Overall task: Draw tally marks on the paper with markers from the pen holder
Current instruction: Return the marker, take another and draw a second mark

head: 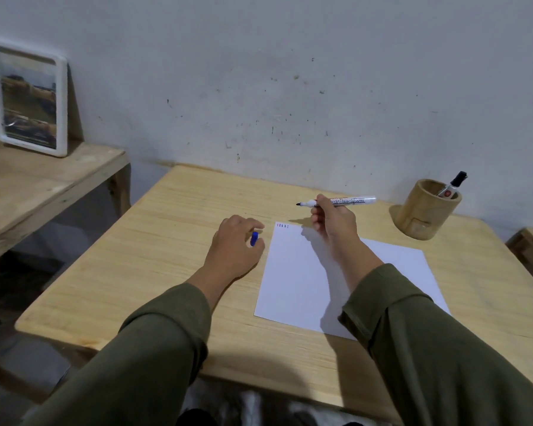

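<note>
Paper — landmark, tally marks at its far-left corner.
Uncapped marker — pinched in right hand fingers, above the far edge, axis level, tip leftward over the marks.
Blue cap — left hand curled around it, just left.
Pen holder — far right.

Left hand: knuckles up, resting on the table just left of the paper, fingers curled around a blue cap.
Right hand: raised over the paper's far edge, fingers closed on an uncapped marker held level, tip pointing left.
Forearms: both in olive sleeves, reaching forward, the right one crossing above the paper.
</note>
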A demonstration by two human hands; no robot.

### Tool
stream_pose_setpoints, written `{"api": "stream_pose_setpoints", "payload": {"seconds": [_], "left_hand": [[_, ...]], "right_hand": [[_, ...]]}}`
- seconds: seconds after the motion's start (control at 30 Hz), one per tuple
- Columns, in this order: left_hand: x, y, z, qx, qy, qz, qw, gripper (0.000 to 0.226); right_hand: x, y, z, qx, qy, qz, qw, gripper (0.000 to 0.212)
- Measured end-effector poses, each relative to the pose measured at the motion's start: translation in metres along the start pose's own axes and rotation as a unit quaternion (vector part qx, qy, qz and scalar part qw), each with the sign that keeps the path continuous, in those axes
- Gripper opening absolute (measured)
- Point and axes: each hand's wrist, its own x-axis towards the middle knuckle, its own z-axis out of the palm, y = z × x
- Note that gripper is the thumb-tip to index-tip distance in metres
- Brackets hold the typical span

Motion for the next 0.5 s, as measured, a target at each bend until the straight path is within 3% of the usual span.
{"api": "stream_pose_setpoints", "payload": {"seconds": [0.13, 0.2, 0.3, 0.5], "left_hand": [[0.001, 0.003, -0.003, 0.002, 0.0, -0.011, 1.0, 0.02], [0.001, 0.017, -0.01, -0.113, 0.025, -0.069, 0.991, 0.016], [0.005, 0.049, -0.025, -0.339, 0.074, -0.14, 0.927, 0.011], [0.017, 0.102, -0.039, -0.482, 0.063, -0.079, 0.87, 0.016]], "right_hand": [[-0.011, -0.018, -0.005, 0.073, -0.022, -0.002, 0.997, 0.018], [-0.018, -0.028, -0.01, 0.09, -0.026, -0.003, 0.996, 0.018], [-0.032, -0.042, -0.017, 0.098, -0.035, -0.012, 0.995, 0.018], [-0.06, -0.064, -0.026, 0.113, -0.08, -0.045, 0.989, 0.016]]}}
